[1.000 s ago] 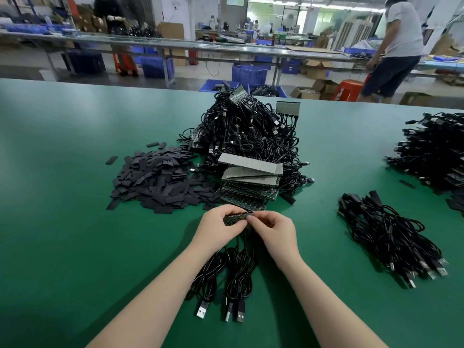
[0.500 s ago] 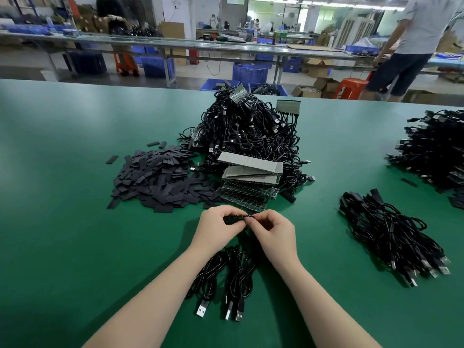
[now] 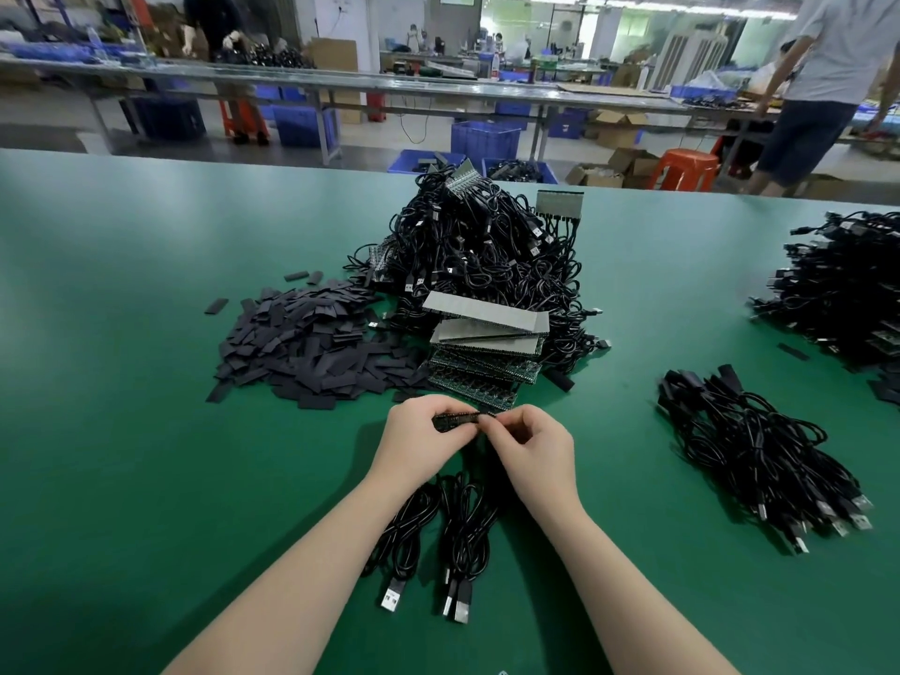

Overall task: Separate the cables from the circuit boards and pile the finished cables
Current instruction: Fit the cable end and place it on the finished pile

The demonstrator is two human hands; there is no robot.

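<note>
My left hand (image 3: 422,440) grips the left end of a narrow dark circuit board (image 3: 455,419) held just above the green table (image 3: 121,431). My right hand (image 3: 533,445) pinches the board's right end, fingers curled. Black cables (image 3: 440,533) with USB plugs hang from the board toward me and lie on the table between my forearms. Behind the hands sits a stack of circuit boards (image 3: 487,343) against a big heap of cables with boards attached (image 3: 482,246). A pile of loose black cables (image 3: 759,445) lies to the right.
A spread of small black flat pieces (image 3: 311,343) covers the table left of the board stack. Another cable heap (image 3: 847,289) sits at the far right edge. Beyond the table are benches, blue bins and people standing.
Both hands stay on the small board; the right hand's fingers have shifted slightly along its right end. The cables below lie as before.
</note>
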